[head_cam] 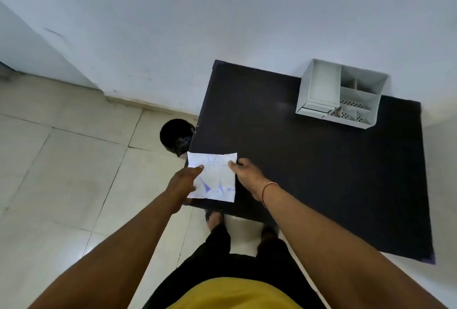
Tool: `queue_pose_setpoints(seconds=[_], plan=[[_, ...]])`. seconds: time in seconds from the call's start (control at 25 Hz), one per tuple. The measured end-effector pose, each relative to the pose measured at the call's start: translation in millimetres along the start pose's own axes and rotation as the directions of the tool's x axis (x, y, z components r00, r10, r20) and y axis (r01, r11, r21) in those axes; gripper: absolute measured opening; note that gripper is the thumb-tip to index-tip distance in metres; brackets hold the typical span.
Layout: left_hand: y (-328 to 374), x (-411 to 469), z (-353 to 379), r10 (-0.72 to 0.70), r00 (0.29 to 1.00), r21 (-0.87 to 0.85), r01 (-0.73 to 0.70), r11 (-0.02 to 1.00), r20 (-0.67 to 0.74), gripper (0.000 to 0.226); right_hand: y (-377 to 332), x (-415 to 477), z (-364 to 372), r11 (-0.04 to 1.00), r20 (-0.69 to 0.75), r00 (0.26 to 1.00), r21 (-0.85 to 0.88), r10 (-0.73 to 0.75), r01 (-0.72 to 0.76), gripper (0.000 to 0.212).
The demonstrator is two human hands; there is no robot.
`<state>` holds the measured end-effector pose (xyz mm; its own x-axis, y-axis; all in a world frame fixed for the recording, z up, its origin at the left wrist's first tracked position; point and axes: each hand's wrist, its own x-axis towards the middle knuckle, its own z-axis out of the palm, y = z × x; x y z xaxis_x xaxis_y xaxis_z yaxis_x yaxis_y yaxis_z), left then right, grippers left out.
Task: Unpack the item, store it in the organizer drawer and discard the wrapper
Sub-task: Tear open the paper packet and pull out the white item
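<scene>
Left hand (182, 183): we grip the left edge of the white packet (213, 177), fingers closed on it.
Right hand (244, 172): we pinch the packet's upper right edge.
Packet: flat, blue print, held over the near left corner of the black table (309, 172).
Bin (176, 136): black, on the floor just beside the table's left edge.
Organizer (340, 94): grey, compartmented, at the table's far side against the wall.
</scene>
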<state>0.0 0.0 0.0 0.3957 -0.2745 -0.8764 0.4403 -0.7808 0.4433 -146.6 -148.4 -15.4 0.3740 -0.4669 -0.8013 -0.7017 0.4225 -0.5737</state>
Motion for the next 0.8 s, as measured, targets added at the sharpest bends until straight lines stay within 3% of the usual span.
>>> queue_pose_setpoints(seconds=[0.12,0.2,0.32,0.36,0.44,0.48,0.52,0.56,0.64,0.72,0.8], plan=[[5,8,-4,-0.018,1.0,0.021,0.017,1.0,0.02,0.061,5,11,13,0.992,0.002,0.992,0.017,0.128,-0.128,0.032],[5,8,-3,-0.049,0.998,-0.045,0.051,0.998,0.042,0.062,7,15,23,0.992,0.013,0.992,0.005,0.128,-0.128,0.031],[14,6,-2,-0.059,0.994,-0.21,0.078,0.975,0.094,0.07,-18,-1,23,0.979,-0.065,0.989,-0.166,-0.132,0.12,0.022],[19,2,-1,-0.068,0.988,-0.285,0.105,0.953,0.137,0.076,-29,-15,18,0.923,-0.088,0.953,-0.289,-0.289,0.254,0.019],[38,-11,2,-0.055,0.954,-0.425,0.182,0.887,0.294,0.088,-44,-45,2,0.648,-0.071,0.761,-0.578,-0.645,0.496,0.019],[47,-17,3,-0.014,0.925,-0.476,0.208,0.854,0.379,0.089,-50,-59,-7,0.479,0.025,0.673,-0.684,-0.739,0.55,0.022],[58,-25,6,0.032,0.896,-0.505,0.22,0.834,0.443,0.081,-53,-72,-16,0.344,0.147,0.646,-0.747,-0.749,0.569,0.026],[68,-31,10,0.076,0.877,-0.521,0.21,0.827,0.475,0.068,-54,-83,-24,0.285,0.237,0.67,-0.77,-0.704,0.571,0.032],[81,-37,20,0.12,0.881,-0.512,0.151,0.846,0.457,0.049,-56,-107,-38,0.411,0.203,0.749,-0.731,-0.631,0.545,0.04],[90,-37,26,0.174,0.887,-0.499,0.072,0.863,0.428,0.051,-55,-122,-50,0.588,-0.034,0.732,-0.621,-0.681,0.518,0.037],[96,-38,28,0.251,0.862,-0.53,0.024,0.848,0.441,0.056,-53,-126,-61,0.642,-0.159,0.736,-0.628,-0.658,0.439,0.035]])
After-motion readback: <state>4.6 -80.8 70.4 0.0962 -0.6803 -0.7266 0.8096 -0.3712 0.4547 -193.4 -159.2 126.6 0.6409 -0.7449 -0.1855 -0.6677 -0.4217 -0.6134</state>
